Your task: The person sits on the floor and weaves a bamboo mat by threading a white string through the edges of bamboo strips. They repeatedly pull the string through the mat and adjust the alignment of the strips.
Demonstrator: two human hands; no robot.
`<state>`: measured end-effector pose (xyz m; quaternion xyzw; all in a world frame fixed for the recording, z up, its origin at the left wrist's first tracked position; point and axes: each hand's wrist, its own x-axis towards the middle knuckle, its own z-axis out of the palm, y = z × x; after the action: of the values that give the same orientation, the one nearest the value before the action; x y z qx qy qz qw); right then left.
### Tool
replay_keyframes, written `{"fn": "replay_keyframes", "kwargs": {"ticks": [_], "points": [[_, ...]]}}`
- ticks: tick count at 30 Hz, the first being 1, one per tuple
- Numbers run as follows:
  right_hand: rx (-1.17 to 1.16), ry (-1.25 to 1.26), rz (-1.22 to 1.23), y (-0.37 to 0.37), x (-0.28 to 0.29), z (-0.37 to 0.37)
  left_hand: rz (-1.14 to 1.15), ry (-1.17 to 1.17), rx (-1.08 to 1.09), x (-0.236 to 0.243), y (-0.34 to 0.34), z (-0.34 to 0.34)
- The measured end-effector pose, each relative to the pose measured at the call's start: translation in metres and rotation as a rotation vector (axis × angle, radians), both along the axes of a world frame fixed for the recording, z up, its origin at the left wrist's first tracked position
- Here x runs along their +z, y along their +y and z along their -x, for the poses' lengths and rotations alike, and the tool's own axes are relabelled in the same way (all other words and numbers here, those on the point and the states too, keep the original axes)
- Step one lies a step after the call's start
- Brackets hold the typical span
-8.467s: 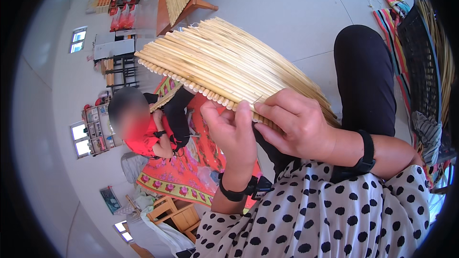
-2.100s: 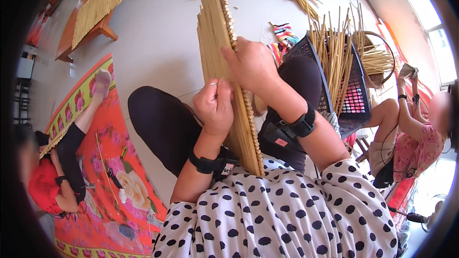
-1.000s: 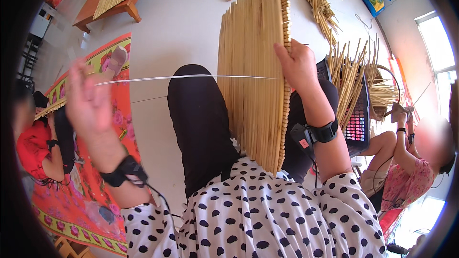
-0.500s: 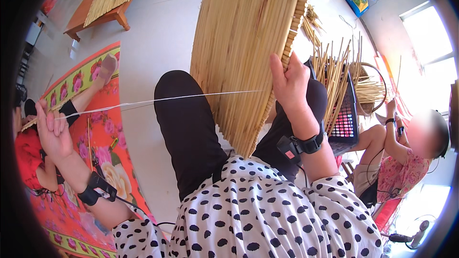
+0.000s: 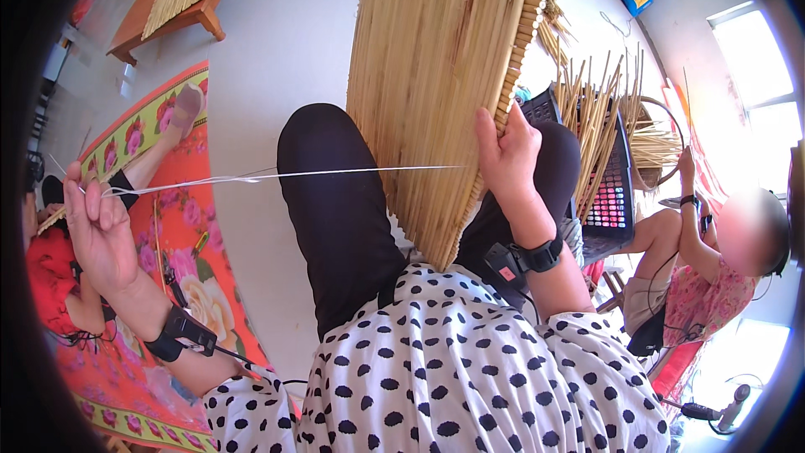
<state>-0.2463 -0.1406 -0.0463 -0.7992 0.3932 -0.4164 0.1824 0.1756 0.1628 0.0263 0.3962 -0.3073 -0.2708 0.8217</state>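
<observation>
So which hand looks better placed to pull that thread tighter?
Probably the left hand: it already pinches the white thread, stretched taut out to the side. The right hand is busy gripping the reed mat by its edge.

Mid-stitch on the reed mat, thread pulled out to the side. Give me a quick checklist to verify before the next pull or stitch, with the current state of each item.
1. Right hand grips the edge of the reed mat: ok, fingers wrapped round the rim.
2. Left hand holds the thread: ok, pinched at the fingertips.
3. Thread taut and straight from hand to mat: ok, no sag visible.
4. Mat propped against the black-clad knee: ok, it stands tilted there.
5. Needle on the thread end: cannot tell, too small to see.
6. Thread free of knots along its run: cannot tell; a slight doubling shows near the middle.
</observation>
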Motion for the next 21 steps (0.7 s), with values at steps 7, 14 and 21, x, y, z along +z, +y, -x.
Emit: {"fn": "replay_keyframes", "kwargs": {"ticks": [7,14,21], "points": [[0.038,0.015,0.007,0.01,-0.002,0.012,-0.03,0.014,-0.005,-0.019,0.021,-0.03],[0.004,0.11,-0.048,0.003,0.001,0.007,-0.112,0.086,0.218,-0.032,-0.036,0.003],[0.061,0.077,-0.209,0.009,0.012,0.008,-0.273,-0.318,-0.248,-0.027,-0.137,0.177]]}}
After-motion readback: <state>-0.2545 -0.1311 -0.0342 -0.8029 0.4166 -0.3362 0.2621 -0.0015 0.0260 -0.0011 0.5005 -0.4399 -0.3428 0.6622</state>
